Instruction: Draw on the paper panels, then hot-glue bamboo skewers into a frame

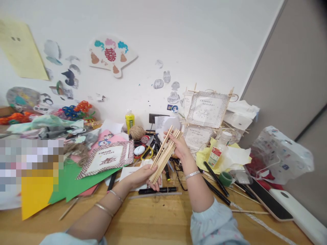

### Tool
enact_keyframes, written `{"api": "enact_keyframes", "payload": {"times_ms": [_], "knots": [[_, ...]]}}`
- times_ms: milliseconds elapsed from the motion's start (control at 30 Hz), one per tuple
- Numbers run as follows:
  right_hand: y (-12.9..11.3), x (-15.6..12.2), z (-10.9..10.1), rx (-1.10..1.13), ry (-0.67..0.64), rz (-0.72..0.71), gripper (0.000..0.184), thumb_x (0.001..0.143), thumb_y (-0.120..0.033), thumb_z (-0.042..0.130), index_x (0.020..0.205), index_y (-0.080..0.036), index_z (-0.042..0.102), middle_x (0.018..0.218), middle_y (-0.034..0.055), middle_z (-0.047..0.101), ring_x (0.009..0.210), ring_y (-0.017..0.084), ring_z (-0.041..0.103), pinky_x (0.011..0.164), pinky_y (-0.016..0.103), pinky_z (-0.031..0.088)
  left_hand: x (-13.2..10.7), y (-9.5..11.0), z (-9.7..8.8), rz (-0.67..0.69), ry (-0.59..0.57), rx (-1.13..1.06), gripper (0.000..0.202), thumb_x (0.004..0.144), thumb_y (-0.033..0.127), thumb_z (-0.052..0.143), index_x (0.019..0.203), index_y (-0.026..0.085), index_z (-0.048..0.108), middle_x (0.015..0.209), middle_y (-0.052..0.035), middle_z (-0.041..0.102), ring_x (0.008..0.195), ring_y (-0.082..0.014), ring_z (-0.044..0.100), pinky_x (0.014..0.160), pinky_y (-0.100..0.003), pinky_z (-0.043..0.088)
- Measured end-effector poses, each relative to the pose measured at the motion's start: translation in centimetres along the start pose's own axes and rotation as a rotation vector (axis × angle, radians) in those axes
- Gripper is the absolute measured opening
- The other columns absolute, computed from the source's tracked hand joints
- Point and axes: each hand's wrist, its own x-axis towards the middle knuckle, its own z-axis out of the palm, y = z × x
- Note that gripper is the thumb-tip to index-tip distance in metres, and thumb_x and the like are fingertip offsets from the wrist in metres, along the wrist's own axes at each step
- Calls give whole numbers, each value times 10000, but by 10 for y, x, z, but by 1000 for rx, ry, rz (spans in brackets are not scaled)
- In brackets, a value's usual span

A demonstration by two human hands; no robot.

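Pale-blue sleeves (214,223) are nearest; beyond them, the left hand (145,174) has its fingers clamped on the lower end of some thin wooden sticks (166,156). Fingers of the right hand (180,145) grip the upper end, above the cluttered tabletop (145,221).

Fan-shaped cutout (113,60) is hanging on the wall (204,30), above and left of the fingers (154,186). Yellow-green drink bottle (129,121) is standing behind and left of them. Green sheet (84,185) is lying to their left, orange-yellow sheet (38,195) farther left. Right of them, red-labelled bottle (219,151) is standing; translucent plastic bag (283,154) is slumping farther right. Dark-screened smartphone (270,200) is also lying well right of them.
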Motion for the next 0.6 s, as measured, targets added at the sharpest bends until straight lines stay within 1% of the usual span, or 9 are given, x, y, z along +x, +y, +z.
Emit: {"api": "enact_keyframes", "payload": {"times_ms": [167,267,367,500,600], "knots": [[-2,0,1,-35,-24,49,348,603,-327,779,868,-193,598,851,27,723,697,163,664,566,253,531,-1,0,-3,-41,-59,6,558,777,610,524,981,96,595,715,-107,695,590,-205,682,512,-265,536],[-3,-1,2,-32,-26,47,365,589,-321,786,870,-199,588,823,15,724,679,161,663,550,246,528,-2,0,-4,-47,-90,-7,553,777,613,522,957,96,603,714,-112,698,583,-204,681,501,-261,538],[-4,-2,4,-26,-6,32,378,578,-309,789,885,-199,599,749,-5,714,654,157,660,557,249,527,-2,0,-5,-46,-105,-30,546,780,605,526,956,94,602,708,-118,698,577,-203,680,488,-256,534],[-6,-3,6,-33,33,13,337,582,-292,783,852,-190,610,733,-3,709,646,152,658,581,252,526,-2,0,-5,-42,-83,-37,559,773,607,536,987,93,589,708,-119,695,579,-206,680,493,-264,533],[-7,-4,8,-47,35,-12,304,584,-277,776,822,-187,611,749,4,715,657,154,662,588,252,524,-2,1,-3,2,-55,-45,600,757,634,531,1026,98,564,713,-111,692,575,-207,678,494,-268,528]]}}
